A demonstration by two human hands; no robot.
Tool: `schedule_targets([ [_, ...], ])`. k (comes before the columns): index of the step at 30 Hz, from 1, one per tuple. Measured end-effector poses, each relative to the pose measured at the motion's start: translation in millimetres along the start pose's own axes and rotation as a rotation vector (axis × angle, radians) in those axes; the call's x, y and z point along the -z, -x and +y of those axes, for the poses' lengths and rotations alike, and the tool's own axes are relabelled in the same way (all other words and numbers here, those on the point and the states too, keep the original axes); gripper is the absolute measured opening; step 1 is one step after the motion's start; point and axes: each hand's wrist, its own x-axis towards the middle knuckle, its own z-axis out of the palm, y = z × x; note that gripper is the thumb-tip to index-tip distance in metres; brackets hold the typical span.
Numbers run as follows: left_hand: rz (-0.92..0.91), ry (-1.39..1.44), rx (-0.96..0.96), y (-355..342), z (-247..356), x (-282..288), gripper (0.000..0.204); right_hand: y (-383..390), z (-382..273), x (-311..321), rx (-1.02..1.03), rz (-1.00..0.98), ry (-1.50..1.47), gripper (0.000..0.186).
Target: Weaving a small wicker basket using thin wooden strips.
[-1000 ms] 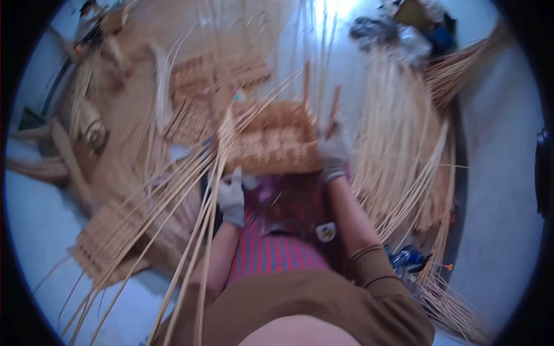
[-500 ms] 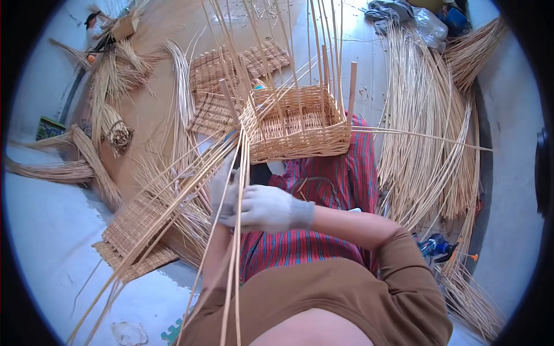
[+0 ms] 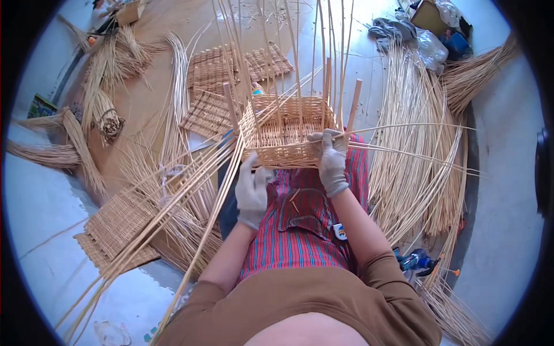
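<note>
Both hands gloved: left hand (image 3: 252, 192) curled, lower; right hand (image 3: 331, 157) extended forward, fingers closed.

A pale concrete floor (image 3: 508, 190) carries weaving material. At three o'clock lies a wide spread of loose willow rods (image 3: 421, 155). At eleven o'clock, flat woven wicker panels (image 3: 231, 69) lie beside tied reed bundles (image 3: 107, 118). At eight o'clock sits another woven wicker mat (image 3: 118, 222). At one o'clock, crumpled plastic bags (image 3: 430, 43).
</note>
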Motion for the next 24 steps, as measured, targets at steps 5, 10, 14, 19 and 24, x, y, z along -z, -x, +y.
schedule_targets([
  [5, -0.280, -0.424, 0.146, -86, -16, -17, 0.046, 1, -15, -31, 0.324, -0.119, 0.556, 0.019],
  [10, -0.236, -0.013, 0.308, -96, -34, -25, 0.037, -55, -54, -144, 0.835, -0.304, 1.215, 0.050],
  [14, -0.164, -0.188, 0.188, -99, -48, -25, 0.027, -46, -56, -115, 0.701, -0.370, 0.959, 0.055],
  [19, -0.109, -0.071, 0.135, -83, -34, -27, 0.010, 11, -16, 6, 0.324, -0.120, 0.311, 0.019],
  [24, 0.190, 0.220, -0.360, -67, 7, -64, 0.036, 20, -22, 42, 0.251, -0.147, 0.396, 0.013],
])
